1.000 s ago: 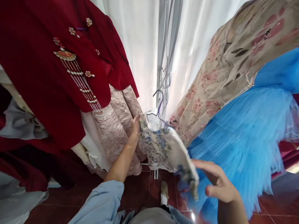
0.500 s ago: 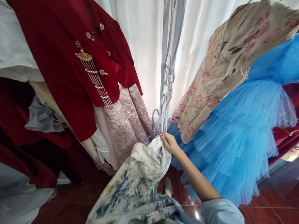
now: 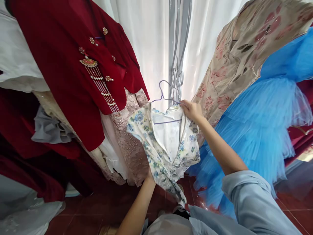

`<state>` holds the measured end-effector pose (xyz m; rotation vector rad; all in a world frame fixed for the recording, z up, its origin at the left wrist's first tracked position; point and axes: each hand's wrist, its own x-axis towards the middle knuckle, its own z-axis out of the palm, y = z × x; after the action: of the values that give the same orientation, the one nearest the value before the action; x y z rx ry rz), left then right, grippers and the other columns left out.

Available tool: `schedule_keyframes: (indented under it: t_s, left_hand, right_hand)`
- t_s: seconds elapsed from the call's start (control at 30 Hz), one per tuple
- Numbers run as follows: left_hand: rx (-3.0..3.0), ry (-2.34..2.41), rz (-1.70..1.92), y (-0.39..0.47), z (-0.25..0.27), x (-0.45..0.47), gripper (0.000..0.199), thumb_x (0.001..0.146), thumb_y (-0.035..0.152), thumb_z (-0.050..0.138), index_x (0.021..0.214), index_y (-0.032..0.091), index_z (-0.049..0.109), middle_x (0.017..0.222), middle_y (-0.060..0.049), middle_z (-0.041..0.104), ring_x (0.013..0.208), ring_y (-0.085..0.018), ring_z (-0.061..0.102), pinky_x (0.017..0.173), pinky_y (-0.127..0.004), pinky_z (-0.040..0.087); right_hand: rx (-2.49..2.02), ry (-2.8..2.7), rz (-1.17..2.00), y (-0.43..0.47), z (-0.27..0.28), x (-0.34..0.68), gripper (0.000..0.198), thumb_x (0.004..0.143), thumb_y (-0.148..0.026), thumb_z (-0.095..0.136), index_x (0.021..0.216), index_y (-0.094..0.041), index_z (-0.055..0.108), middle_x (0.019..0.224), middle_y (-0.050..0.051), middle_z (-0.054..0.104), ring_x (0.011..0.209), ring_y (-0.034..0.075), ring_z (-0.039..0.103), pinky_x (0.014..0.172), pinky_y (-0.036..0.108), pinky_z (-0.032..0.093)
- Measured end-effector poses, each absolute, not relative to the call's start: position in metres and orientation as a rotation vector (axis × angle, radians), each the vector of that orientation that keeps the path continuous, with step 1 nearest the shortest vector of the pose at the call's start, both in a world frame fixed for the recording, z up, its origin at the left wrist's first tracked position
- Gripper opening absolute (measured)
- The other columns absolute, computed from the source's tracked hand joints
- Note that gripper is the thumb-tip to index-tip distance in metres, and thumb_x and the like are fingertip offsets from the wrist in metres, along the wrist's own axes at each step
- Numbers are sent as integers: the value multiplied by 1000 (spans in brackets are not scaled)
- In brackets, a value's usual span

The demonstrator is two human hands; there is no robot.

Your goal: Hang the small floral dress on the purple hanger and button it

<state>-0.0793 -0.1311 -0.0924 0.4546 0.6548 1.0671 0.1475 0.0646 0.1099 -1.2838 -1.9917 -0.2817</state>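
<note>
A white V-neck blouse (image 3: 158,153) with blue and green flowers hangs in front of me on a thin purple hanger (image 3: 161,94). My right hand (image 3: 192,110) pinches the blouse's right shoulder together with the end of the hanger. The hanger's hook stands free in front of the grey metal post. My left hand (image 3: 149,179) is under the lower left side of the blouse; the cloth covers its fingers. Through the open neckline the hanger's lower bar and the white lining show.
A dark red jacket (image 3: 73,65) with a beaded brooch hangs at left over a pale pink skirt (image 3: 133,140). To the right hang a beige floral dress (image 3: 220,75) and a blue tulle gown (image 3: 251,130). Behind the grey post (image 3: 172,45) is a white curtain (image 3: 151,42).
The blouse and hanger have risen away from me and turned so the neckline shows. My right hand moved up and right with them. My left arm has come into view below.
</note>
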Motion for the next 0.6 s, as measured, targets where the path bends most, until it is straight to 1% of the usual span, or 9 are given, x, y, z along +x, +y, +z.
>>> schedule_keyframes:
  t_s: [0.07,0.13,0.17,0.23,0.3,0.33,0.43,0.53,0.6]
  left_hand:
    - [386,528,1135,-128,-98,-87,80,73,84,54,134,32,65,132,-10,68,135,-38,53,111,-54,46]
    - [365,445,1135,-126,-103,-93,85,73,82,58,136,25,63,133,-14,67,135,-40,53,112,-58,44]
    - [373,454,1125,-125,-105,-95,82,74,77,64,134,22,64,132,-16,68,134,-40,54,111,-58,44]
    - [407,599,1147,-122,-110,-94,66,73,55,80,126,18,68,127,-17,70,131,-39,57,111,-55,45]
    - [445,843,1221,-116,-118,-87,53,70,33,87,118,17,71,123,-16,72,127,-35,61,113,-49,44]
    - [464,953,1261,-112,-123,-84,49,69,27,88,115,17,72,122,-15,73,126,-33,62,114,-47,43]
    - [518,1101,1370,-96,-141,-78,42,71,31,86,108,15,74,118,-15,74,125,-31,63,114,-45,41]
    - [600,1157,1413,-77,-159,-81,40,73,37,82,105,14,74,115,-14,75,120,-31,66,109,-45,45]
    - [688,1251,1405,-66,-168,-83,33,77,38,76,100,14,73,112,-13,76,117,-31,67,104,-44,49]
  right_hand:
    - [-1340,-1927,-356,75,114,161,38,100,-43,45,116,-21,72,92,11,78,83,28,69,68,29,38]
    - [-1366,-1887,-402,79,109,176,37,100,-43,45,114,-22,73,91,10,77,81,27,68,66,28,36]
    - [-1374,-1880,-413,79,105,183,37,100,-43,46,114,-22,73,91,9,77,80,26,68,65,28,35]
    - [-1387,-1880,-418,76,96,194,36,99,-43,47,112,-23,73,89,8,77,79,25,68,65,28,35]
    - [-1402,-1869,-399,74,87,200,36,99,-44,47,111,-22,73,88,8,76,78,25,67,65,28,36]
    - [-1407,-1853,-376,74,83,203,37,99,-44,46,110,-22,73,87,8,76,78,25,67,66,29,36]
    - [-1368,-1798,-294,73,73,207,39,98,-46,47,115,-20,71,87,9,74,83,26,66,73,32,42]
    - [-1219,-1644,-283,59,50,203,46,93,-50,54,126,-18,63,110,15,70,108,31,60,93,41,43]
    - [-1135,-1431,-220,37,17,188,49,91,-51,56,126,-17,60,125,17,63,119,32,54,100,45,41]
